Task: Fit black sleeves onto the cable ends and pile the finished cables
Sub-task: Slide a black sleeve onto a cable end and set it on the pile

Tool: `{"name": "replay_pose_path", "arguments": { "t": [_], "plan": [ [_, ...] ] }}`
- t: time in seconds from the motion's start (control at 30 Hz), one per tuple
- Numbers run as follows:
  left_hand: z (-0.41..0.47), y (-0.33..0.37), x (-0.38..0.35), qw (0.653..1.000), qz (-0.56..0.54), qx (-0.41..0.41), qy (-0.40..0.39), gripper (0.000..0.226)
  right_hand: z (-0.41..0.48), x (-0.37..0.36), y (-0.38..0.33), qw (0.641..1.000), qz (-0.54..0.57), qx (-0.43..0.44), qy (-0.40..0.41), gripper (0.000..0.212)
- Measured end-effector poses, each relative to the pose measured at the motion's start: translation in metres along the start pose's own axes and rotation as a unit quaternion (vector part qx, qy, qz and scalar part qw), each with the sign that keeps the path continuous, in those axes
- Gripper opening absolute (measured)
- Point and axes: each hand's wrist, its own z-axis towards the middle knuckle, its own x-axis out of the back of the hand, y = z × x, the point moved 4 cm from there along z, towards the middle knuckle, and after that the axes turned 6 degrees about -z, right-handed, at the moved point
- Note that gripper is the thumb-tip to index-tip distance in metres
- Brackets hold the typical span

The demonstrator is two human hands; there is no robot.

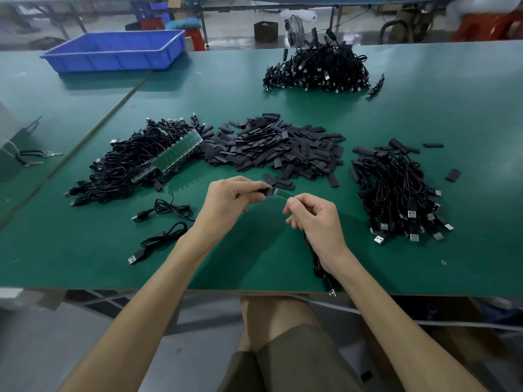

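Left hand (226,200) pinched a black sleeve (262,191); right hand (314,219) pinched the cable's green board end (283,194), both over the green table (396,114) near the sleeve heap (277,148). Sleeve mouth met board tip; judged best kept square while sliding on.

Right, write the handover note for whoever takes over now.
Left hand pinches a flat black sleeve; right hand pinches the small green circuit board ending a black cable. Sleeve meets the board's tip, most of the board bare.
Heap of loose black sleeves mid-table; pile of unsleeved cables left of it; pile of sleeved cables right, another far back.
Done: those two piles. Left: push this sleeve on, pile it, carry on.
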Motion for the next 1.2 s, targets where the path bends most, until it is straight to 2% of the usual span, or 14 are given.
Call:
{"name": "replay_pose_path", "arguments": {
  "t": [0.27,0.9,1.2],
  "plan": [
    [-0.003,0.001,-0.004,0.998,0.046,-0.033,-0.004,0.019,-0.001,0.000,0.000,1.000,0.002,0.001,-0.002,0.026],
    [-0.006,0.012,-0.001,0.995,0.086,-0.050,0.014,0.016,0.000,0.000,-0.001,1.000,-0.007,0.005,-0.001,0.028],
    [-0.005,0.027,0.005,0.977,0.180,-0.111,-0.040,0.017,-0.001,-0.003,0.000,0.998,-0.026,0.012,-0.050,0.029]
  ]
}}
